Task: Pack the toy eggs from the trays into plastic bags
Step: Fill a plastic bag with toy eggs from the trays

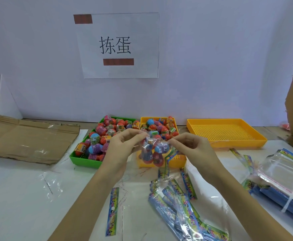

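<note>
Between the two hands hangs a clear plastic bag (151,150) with toy eggs inside. The left hand (123,145) pinches the bag's top edge with curled fingers, and the right hand (191,146) pinches the other side of that top edge. The bag hangs long-ways down, its open end up at the fingers. How many eggs are in it is hard to tell, because the shiny plastic blurs them.

Just behind the bag sits a small yellow tray (159,119) of eggs; the bag and hands hide its near half. To its left, a green tray (83,158) is heaped with eggs, and the left hand covers its right corner. Farther right lies a big yellow tray (229,133) with a holed floor.

Near the person, flat bags with bright printed strips (175,193) lie scattered on the white surface (20,197). A bound stack of bags (281,174) sits at the right, cut off by the edge. Flat cardboard (25,136) lies at far left. A paper sign (118,45) hangs on the wall.
</note>
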`<control>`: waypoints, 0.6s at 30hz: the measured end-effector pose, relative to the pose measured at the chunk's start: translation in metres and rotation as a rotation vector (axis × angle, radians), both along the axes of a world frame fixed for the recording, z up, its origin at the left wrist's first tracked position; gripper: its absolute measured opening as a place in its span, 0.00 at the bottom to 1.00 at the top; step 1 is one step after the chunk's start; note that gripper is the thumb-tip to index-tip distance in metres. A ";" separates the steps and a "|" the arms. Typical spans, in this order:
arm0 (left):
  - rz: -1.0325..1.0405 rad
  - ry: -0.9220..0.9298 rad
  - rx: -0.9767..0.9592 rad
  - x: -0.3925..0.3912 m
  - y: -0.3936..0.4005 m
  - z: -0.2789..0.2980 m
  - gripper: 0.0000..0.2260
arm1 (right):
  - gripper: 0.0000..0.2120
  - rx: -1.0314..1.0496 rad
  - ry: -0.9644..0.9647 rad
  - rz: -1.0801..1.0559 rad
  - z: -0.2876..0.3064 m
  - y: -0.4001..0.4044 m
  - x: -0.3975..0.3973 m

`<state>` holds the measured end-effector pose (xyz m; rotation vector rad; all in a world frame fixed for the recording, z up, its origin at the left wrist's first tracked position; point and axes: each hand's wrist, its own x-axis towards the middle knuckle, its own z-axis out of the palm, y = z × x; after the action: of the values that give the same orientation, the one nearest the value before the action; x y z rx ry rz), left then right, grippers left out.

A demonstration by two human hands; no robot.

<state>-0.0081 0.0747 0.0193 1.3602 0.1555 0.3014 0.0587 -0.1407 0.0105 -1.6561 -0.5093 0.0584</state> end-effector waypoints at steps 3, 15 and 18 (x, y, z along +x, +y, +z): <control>0.022 -0.001 -0.150 0.004 0.000 -0.001 0.01 | 0.06 0.174 0.122 -0.034 0.000 0.000 0.003; 0.007 -0.008 -0.210 0.003 -0.003 0.000 0.01 | 0.11 0.021 0.009 -0.019 0.001 0.006 -0.004; -0.017 -0.019 -0.169 0.002 -0.007 0.000 0.10 | 0.03 0.054 -0.059 -0.072 0.000 0.008 -0.006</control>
<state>-0.0065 0.0677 0.0197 1.1901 0.1499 0.2808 0.0523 -0.1323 0.0103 -1.6253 -0.4920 -0.0570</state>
